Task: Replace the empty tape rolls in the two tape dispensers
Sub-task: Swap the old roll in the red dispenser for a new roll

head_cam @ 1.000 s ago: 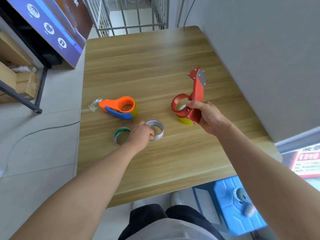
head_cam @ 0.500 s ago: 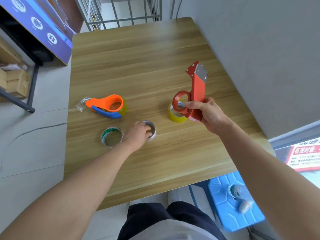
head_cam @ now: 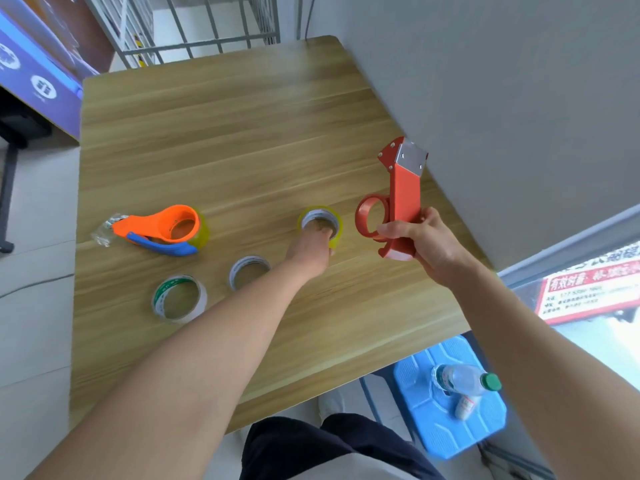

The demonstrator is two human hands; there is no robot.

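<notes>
My right hand [head_cam: 420, 242] grips the red dispenser [head_cam: 398, 199]; my left hand [head_cam: 311, 247] closes on the yellow roll [head_cam: 320, 221], next to seat on its hub.

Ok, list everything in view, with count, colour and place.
table: 1, wood, centre
orange dispenser: 1, orange and blue, table left, lying
red dispenser: 1, red, in right hand, off the table
yellow roll: 1, yellow, mid table
clear rolls: 2, near edge, left
stool: 1, blue, floor right
bottle: 1, clear, green cap, on stool
left hand: on yellow roll
right hand: grips red dispenser
</notes>
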